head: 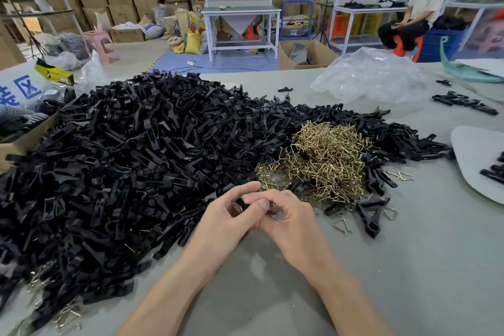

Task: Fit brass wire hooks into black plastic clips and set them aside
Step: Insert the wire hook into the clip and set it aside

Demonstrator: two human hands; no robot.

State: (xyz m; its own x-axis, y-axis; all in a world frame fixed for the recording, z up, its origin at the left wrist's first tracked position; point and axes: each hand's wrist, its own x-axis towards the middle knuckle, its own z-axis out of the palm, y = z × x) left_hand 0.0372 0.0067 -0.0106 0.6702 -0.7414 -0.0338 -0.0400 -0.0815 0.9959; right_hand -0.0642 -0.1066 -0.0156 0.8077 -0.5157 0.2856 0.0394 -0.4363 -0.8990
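Our left hand (227, 215) and right hand (286, 215) meet above the grey table (409, 267), together pinching a black clip (241, 203), mostly hidden by fingers. Just beyond lies the brass hook pile (319, 161), against the large clip heap (122, 161). Farther off sits clear plastic wrap (371, 76).

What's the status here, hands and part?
Left hand and right hand together, pinching one small black plastic clip. Brass wire hook pile just beyond. Nothing blocking.
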